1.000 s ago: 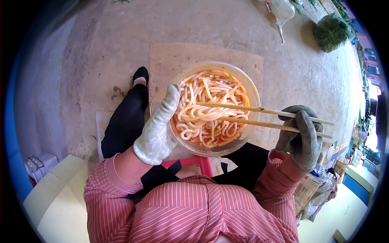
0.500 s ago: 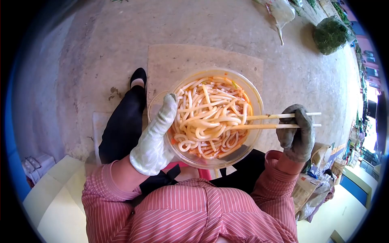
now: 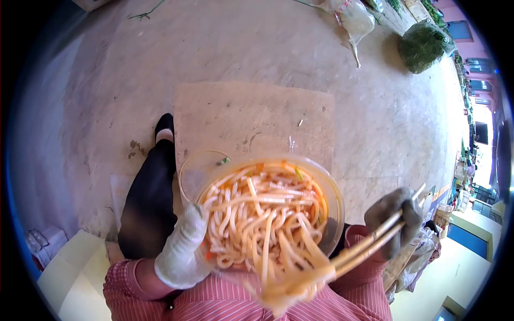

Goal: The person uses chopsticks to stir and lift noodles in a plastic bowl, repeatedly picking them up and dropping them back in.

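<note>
My left hand [image 3: 182, 251], in a white knit glove, grips the left side of a clear plastic bowl [image 3: 335, 214]. Thick white noodles [image 3: 241, 214] in reddish broth fill the bowl, which is held in front of my chest. In a dirty grey glove, my right hand [image 3: 395, 218] is closed around a pair of wooden chopsticks [image 3: 369, 241]. Their tips pinch a bunch of noodles [image 3: 300, 283], lifted close to the camera over the bowl's near rim and blurred. Several strands still hang down toward the bowl.
A round clear lid [image 3: 184, 166] shows beyond the bowl, over a flat brown board [image 3: 251, 117] on the concrete floor. My leg [image 3: 147, 198] stretches out at left. Farther off lie a plastic bag [image 3: 354, 21] and a bundle of greens [image 3: 425, 47]. Bags and cardboard [image 3: 417, 262] sit at right.
The chopsticks have swung from level to slanted, raising noodles out of the bowl toward me. Both hands and the bowl sit lower in view, nearer my chest.
</note>
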### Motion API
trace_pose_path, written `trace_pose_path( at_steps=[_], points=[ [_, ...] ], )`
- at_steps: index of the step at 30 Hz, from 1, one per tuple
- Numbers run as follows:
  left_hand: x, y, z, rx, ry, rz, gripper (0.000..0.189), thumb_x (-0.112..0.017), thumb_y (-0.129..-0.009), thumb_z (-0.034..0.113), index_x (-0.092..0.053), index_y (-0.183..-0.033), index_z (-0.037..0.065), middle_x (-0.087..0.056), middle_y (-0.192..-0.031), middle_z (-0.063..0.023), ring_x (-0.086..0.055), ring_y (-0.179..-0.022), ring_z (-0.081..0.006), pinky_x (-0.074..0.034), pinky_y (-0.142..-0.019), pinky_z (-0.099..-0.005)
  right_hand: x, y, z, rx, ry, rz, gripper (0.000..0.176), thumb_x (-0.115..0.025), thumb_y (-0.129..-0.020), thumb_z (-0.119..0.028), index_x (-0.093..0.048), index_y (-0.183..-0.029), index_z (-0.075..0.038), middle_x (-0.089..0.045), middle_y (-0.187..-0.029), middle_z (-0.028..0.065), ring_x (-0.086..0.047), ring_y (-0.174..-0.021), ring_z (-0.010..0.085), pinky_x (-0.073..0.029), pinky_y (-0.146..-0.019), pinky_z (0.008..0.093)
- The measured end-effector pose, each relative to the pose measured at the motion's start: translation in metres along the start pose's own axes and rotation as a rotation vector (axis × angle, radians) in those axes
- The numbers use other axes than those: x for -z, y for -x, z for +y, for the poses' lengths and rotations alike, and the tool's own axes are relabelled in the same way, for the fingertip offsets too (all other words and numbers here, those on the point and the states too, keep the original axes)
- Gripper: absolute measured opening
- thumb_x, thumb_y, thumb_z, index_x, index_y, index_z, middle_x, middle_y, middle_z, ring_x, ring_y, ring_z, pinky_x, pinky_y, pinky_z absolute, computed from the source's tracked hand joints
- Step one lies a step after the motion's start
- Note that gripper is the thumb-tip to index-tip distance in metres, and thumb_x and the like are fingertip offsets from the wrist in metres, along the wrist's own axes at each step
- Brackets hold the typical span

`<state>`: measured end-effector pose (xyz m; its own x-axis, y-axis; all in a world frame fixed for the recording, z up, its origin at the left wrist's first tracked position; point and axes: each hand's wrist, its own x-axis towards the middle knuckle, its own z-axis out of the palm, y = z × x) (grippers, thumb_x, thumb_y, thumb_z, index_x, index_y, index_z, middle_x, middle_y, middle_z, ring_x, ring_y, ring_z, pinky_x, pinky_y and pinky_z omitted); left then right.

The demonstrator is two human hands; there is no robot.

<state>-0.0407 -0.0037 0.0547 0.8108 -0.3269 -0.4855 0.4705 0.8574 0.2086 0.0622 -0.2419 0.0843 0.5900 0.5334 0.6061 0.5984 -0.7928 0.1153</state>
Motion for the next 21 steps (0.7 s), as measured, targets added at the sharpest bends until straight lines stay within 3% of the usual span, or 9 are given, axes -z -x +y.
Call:
trace_pose_path(
  at_steps=[1, 2, 5, 7, 8, 9, 14, 19, 21],
  points=[
    [-0.001, 0.002, 0.001, 0.014, -0.018, 0.055, 0.081, -0.048, -0.076, 0.056, -0.018, -0.133, 0.006, -0.036, -0.129, -0.0099, -0.042, -0.114, -0.0218, -0.039, -0.092, -0.0376, 0.001, 0.004, 0.004, 0.006, 0.004, 0.008, 0.01, -0.041, -0.085, -0.01, -0.045, -0.084, -0.001, -0.041, -0.061, 0.002, -0.041, -0.05, 0.0096, -0.032, -0.043, 0.0213],
    [-0.003, 0.002, 0.002, 0.009, -0.018, 0.05, 0.081, -0.048, -0.076, 0.056, -0.018, -0.133, 0.006, -0.036, -0.129, -0.0099, -0.042, -0.114, -0.0218, -0.039, -0.092, -0.0376, 0.002, 0.012, 0.012, -0.02, -0.349, -0.034, 0.009, -0.043, -0.084, -0.009, -0.046, -0.083, -0.001, -0.04, -0.06, 0.0013, -0.04, -0.049, 0.0092, -0.031, -0.042, 0.0211],
    [-0.01, 0.004, 0.008, 0.099, -0.183, 0.16, 0.106, -0.052, -0.059, 0.071, -0.016, -0.133, 0.005, -0.029, -0.133, -0.0154, -0.034, -0.121, -0.0272, -0.031, -0.099, -0.0414, 0.006, 0.044, 0.047, -0.095, -1.408, -0.175, 0.005, -0.047, -0.079, -0.004, -0.049, -0.078, 0.001, -0.037, -0.055, -0.0006, -0.037, -0.046, 0.008, -0.03, -0.041, 0.0206],
    [-0.013, 0.005, 0.013, 0.098, -0.205, 0.159, 0.105, -0.052, -0.06, 0.071, -0.016, -0.133, 0.005, -0.029, -0.133, -0.0156, -0.034, -0.121, -0.0275, -0.031, -0.099, -0.0416, 0.007, 0.054, 0.059, -0.157, -2.112, -0.283, 0.003, -0.05, -0.076, 0.0, -0.052, -0.074, 0.001, -0.035, -0.053, -0.0019, -0.035, -0.044, 0.0073, -0.028, -0.04, 0.0202],
    [-0.013, 0.006, 0.013, 0.103, -0.224, 0.163, 0.105, -0.052, -0.06, 0.071, -0.016, -0.133, 0.005, -0.029, -0.133, -0.0158, -0.033, -0.121, -0.0277, -0.031, -0.099, -0.0418, 0.007, 0.048, 0.057, -0.205, -2.273, -0.344, 0.004, -0.049, -0.077, -0.001, -0.052, -0.075, 0.002, -0.037, -0.054, -0.0002, -0.037, -0.044, 0.0085, -0.03, -0.04, 0.0209],
    [-0.006, 0.008, 0.009, 0.054, 0.08, 0.139, 0.087, -0.069, -0.066, 0.043, -0.023, -0.13, 0.006, -0.043, -0.123, -0.0089, -0.045, -0.11, -0.0207, -0.041, -0.091, -0.0374, 0.008, 0.042, 0.054, -0.266, -2.378, -0.418, 0.005, -0.049, -0.077, -0.002, -0.052, -0.077, 0.003, -0.039, -0.055, 0.0015, -0.039, -0.045, 0.0097, -0.031, -0.04, 0.0217],
    [-0.002, 0.013, 0.004, 0.111, 0.108, 0.209, 0.087, -0.067, -0.066, 0.045, -0.022, -0.131, 0.007, -0.039, -0.126, -0.0092, -0.043, -0.112, -0.0233, -0.039, -0.093, -0.0407, 0.01, 0.006, 0.041, -0.496, -2.6, -0.661, 0.012, -0.048, -0.08, -0.005, -0.051, -0.083, 0.006, -0.048, -0.061, 0.01, -0.048, -0.048, 0.0158, -0.038, -0.041, 0.0254],
    [-0.004, 0.012, 0.005, 0.068, 0.089, 0.201, 0.087, -0.063, -0.068, 0.048, -0.02, -0.131, 0.005, -0.038, -0.127, -0.0095, -0.042, -0.113, -0.0227, -0.04, -0.092, -0.0396, 0.005, -0.005, 0.033, -0.653, -2.635, -0.697, 0.02, -0.047, -0.082, -0.009, -0.051, -0.089, 0.009, -0.058, -0.067, 0.0185, -0.057, -0.051, 0.0219, -0.044, -0.042, 0.0291],
    [-0.005, 0.011, 0.006, 0.052, 0.071, 0.181, 0.086, -0.063, -0.069, 0.048, -0.02, -0.131, 0.005, -0.037, -0.127, -0.0094, -0.042, -0.113, -0.0224, -0.041, -0.092, -0.0391, -0.001, -0.005, 0.032, -0.741, -2.657, -0.645, 0.017, -0.047, -0.082, -0.008, -0.049, -0.087, 0.009, -0.056, -0.068, 0.0179, -0.056, -0.051, 0.0199, -0.044, -0.043, 0.0269]
  ],
)
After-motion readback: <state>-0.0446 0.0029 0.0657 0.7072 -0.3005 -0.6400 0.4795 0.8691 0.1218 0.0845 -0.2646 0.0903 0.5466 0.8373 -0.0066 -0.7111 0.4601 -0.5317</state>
